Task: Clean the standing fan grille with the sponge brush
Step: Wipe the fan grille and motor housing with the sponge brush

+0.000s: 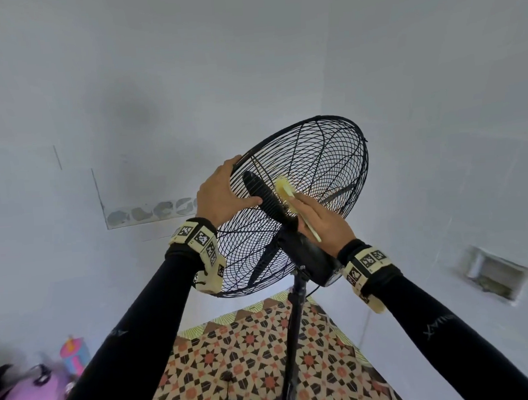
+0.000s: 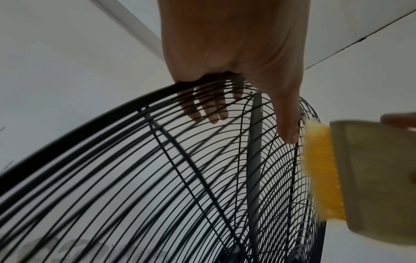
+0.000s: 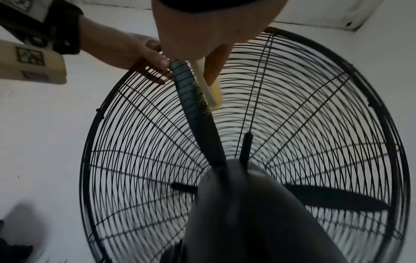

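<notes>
Right now your standing fan rises from the patterned floor in the room's corner, its black wire grille tilted up. Your left hand grips the grille's upper rim, fingers curled over the wires and thumb stretched across them. Your right hand pinches the sponge brush, yellow head pressed to the grille beside a blade.

The thin black wires of the grille sit close together, so no hand fits through; around its rim is open air.
</notes>
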The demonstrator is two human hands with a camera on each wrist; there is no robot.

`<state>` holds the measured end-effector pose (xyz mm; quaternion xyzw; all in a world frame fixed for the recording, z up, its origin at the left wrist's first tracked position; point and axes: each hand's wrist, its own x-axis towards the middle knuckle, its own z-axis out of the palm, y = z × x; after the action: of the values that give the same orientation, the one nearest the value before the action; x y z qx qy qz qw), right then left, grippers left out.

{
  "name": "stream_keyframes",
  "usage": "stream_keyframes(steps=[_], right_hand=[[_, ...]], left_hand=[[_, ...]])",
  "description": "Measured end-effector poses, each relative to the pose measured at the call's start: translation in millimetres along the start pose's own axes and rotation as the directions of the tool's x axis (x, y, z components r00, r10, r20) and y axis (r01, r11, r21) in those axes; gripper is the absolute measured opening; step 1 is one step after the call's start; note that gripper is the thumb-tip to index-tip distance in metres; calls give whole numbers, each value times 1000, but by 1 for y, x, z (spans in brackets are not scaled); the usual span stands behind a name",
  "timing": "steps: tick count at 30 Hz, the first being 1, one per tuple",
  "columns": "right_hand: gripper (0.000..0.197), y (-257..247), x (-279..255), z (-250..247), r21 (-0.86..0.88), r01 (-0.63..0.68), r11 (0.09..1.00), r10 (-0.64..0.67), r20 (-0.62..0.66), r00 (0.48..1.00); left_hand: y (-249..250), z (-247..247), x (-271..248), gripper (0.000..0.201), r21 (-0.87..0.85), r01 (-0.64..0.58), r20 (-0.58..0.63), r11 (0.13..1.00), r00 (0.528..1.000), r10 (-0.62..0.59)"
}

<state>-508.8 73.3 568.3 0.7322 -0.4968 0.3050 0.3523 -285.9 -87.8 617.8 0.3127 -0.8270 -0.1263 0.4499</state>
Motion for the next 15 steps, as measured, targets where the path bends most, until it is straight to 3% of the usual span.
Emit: stream_keyframes(steps=[3,6,10,15], right_hand=[[64,-8,12,-8,21,26,999,-24,-96,995],[72,-15,17,-3,29,38,999,-38,-24,999],[50,-19,-7,10,77,-166,983,171,-56,984],[38,-34,-1,4,222,-450,865,479,-92,873]], left_hand=[[4,3,1,109,16,-11,-5,1000,1000,11],[5,2,0,109,21,-4,-23,1000,1000,4],[2,-2,-2,110,7,-8,-28,1000,1000,8],[5,1,-2,110,-2,-3,-18,1000,1000,3]])
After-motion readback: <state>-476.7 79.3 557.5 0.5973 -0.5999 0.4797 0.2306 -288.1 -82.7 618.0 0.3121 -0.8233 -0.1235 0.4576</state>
